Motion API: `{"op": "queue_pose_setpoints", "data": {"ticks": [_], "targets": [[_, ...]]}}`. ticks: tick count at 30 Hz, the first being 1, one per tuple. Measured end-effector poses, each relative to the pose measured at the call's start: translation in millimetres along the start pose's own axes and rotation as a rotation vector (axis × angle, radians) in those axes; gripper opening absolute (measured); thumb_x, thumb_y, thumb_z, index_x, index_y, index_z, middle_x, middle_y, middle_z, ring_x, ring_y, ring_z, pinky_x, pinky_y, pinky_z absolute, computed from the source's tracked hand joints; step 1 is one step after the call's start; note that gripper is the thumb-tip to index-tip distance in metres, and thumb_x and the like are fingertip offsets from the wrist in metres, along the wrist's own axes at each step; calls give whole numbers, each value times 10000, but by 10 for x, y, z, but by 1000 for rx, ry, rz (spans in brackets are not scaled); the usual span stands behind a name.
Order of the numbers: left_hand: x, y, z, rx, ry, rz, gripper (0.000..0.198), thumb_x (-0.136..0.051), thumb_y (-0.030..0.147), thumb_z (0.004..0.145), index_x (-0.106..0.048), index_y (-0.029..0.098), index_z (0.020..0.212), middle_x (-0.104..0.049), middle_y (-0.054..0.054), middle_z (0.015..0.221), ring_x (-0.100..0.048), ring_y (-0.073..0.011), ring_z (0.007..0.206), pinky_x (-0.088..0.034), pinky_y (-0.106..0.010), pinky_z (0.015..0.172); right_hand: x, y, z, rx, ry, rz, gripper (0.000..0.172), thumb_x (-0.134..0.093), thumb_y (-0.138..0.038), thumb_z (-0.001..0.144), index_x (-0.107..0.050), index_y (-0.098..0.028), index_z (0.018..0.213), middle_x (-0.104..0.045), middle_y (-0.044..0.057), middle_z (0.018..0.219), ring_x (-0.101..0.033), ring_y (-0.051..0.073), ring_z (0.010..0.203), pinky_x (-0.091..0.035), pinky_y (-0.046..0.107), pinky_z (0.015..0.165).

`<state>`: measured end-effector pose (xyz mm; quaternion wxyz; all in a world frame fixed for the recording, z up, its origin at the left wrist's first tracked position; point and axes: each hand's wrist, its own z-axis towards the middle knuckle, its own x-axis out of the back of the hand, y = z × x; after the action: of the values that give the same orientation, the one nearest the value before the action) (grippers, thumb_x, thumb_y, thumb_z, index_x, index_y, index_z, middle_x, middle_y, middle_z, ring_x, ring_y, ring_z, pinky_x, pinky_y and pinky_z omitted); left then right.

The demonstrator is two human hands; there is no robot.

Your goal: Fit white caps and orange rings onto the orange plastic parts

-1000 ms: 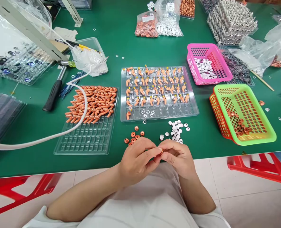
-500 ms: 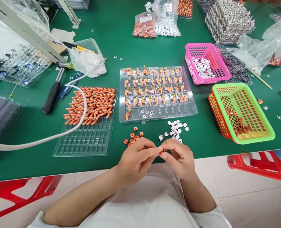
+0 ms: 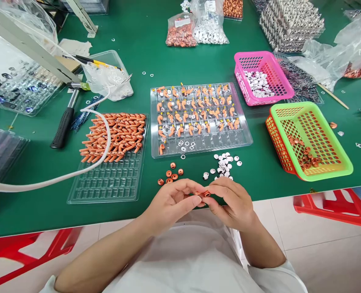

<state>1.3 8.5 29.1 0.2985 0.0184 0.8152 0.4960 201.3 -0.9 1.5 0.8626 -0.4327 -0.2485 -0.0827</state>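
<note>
My left hand and my right hand meet at the table's front edge, fingertips pinched together on a small orange ring part. Just beyond the hands lie a few loose orange ring parts and a scatter of small white discs. Behind those sits a clear compartment tray holding rows of orange curved pieces with white bits. To its left another clear tray carries a heap of orange tube pieces.
A green-and-orange basket with orange parts and a pink basket with white discs stand at the right. A hammer, a white hose, bags of parts and stacked silver parts lie farther back. Red stools flank me.
My hands stay pinched together on the small orange part, fingers shifting slightly. The view has tilted a little, so everything on the table sits slightly lower and left.
</note>
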Motion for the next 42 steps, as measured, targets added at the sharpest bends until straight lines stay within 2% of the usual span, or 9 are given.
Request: {"op": "queue_pose_setpoints", "data": {"ticks": [3,6,10,15,33,42], "targets": [[-21,16,42,101,86,-18,205,-785,323,803,-703,140,847,-724,-24,769,-703,-139,724,-601,-279,749,-4,9,-2,44,-33,-51,299,-641,-134,880,-598,-224,1161,-706,69,878,-622,193,738,-515,317,599],[-17,3,88,178,120,-50,272,-827,340,750,-651,133,771,-688,0,664,-679,-131,637,-574,-269,677,-4,12,10,91,-87,-85,277,-623,-138,890,-601,-197,1160,-691,77,859,-615,197,724,-507,325,594],[3,-20,123,232,130,-150,315,-874,304,687,-634,135,803,-658,25,653,-637,-104,600,-515,-236,623,7,8,36,151,-122,-107,294,-608,-103,887,-582,-170,1172,-688,86,864,-618,205,754,-519,338,620],[19,-33,126,282,113,-225,354,-886,287,674,-644,126,877,-684,7,676,-637,-102,617,-486,-226,627,6,0,38,110,-122,-83,271,-599,-121,901,-577,-196,1160,-687,76,877,-616,194,753,-525,327,625],[58,-89,126,295,86,-281,324,-876,267,687,-699,109,907,-701,-27,752,-643,-113,638,-510,-239,638,-40,2,43,-37,-53,97,318,-624,-150,896,-605,-259,1195,-700,54,904,-630,175,768,-536,306,656],[40,-99,116,274,65,-346,320,-865,293,711,-689,122,916,-677,-13,751,-621,-100,634,-488,-222,621,-178,-21,9,-142,56,188,295,-617,-189,897,-641,-265,1181,-605,44,872,-601,165,739,-539,304,624]]}}
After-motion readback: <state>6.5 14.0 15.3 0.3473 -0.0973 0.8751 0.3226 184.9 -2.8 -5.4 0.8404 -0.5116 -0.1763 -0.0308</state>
